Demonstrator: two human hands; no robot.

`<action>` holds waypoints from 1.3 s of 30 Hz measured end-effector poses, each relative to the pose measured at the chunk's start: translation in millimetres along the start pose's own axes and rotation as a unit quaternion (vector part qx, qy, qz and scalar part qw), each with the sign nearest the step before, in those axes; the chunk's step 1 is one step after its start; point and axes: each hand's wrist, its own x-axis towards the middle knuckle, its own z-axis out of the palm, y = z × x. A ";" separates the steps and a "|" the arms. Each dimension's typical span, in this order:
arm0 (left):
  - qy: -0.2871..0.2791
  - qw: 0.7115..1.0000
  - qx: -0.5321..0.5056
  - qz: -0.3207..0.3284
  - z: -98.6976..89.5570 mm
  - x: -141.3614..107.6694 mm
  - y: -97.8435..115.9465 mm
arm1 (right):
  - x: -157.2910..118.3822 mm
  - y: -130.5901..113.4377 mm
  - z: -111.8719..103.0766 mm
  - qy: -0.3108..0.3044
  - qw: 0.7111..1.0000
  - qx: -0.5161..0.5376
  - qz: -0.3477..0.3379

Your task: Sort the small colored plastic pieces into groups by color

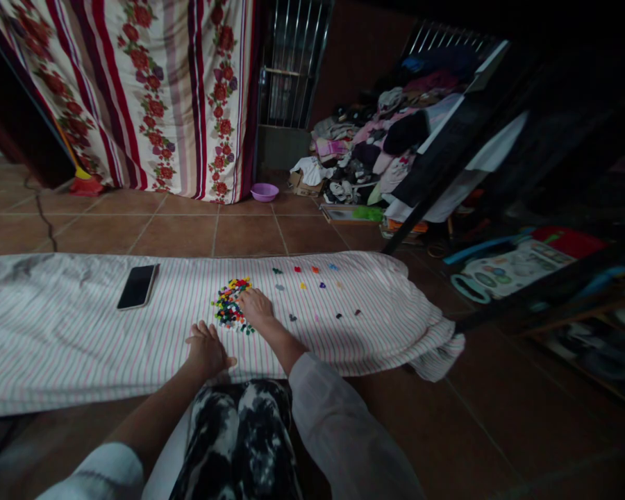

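Note:
A mixed pile of tiny coloured pieces (229,305), bead-like in size, lies on the striped cloth (167,347). At the pile's right edge is my right hand (257,306), its fingers bent down and drawn together at the pieces. Whatever the fingertips hold is too small to make out. My left hand (208,349) rests on the cloth just below the pile, fingers spread and holding nothing. To the right, little single-colour groups stand apart in rows, among them red pieces (297,269), orange pieces (315,269), yellow pieces (303,285) and dark blue pieces (322,285).
A phone (137,287) lies on the cloth left of the pile. Beyond the cloth-covered surface are a floral curtain (182,97), a purple basin (264,192) and a heap of clothes (364,149). A dark slanted post (421,205) stands at the right.

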 end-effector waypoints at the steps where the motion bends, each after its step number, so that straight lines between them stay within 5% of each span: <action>1: 0.000 1.000 -0.001 0.000 -0.7 -0.5 -0.1 | -1.5 -0.1 -2.0 0.004 1.000 0.012 0.009; 9: -0.001 1.000 -0.009 0.003 -3.9 -2.6 -0.8 | -10.6 20.3 -4.0 0.034 0.986 0.136 0.089; 19: 0.009 1.000 -0.004 0.011 3.9 0.6 -1.3 | -23.8 131.2 -2.2 0.166 0.954 0.171 0.181; 24: 0.011 1.000 0.004 0.014 5.7 1.3 -1.6 | -20.3 167.5 -7.1 0.173 0.948 0.124 0.238; 39: -0.010 1.000 0.007 0.015 -5.3 -3.0 -1.6 | -13.2 183.9 -1.0 0.083 0.969 0.050 0.226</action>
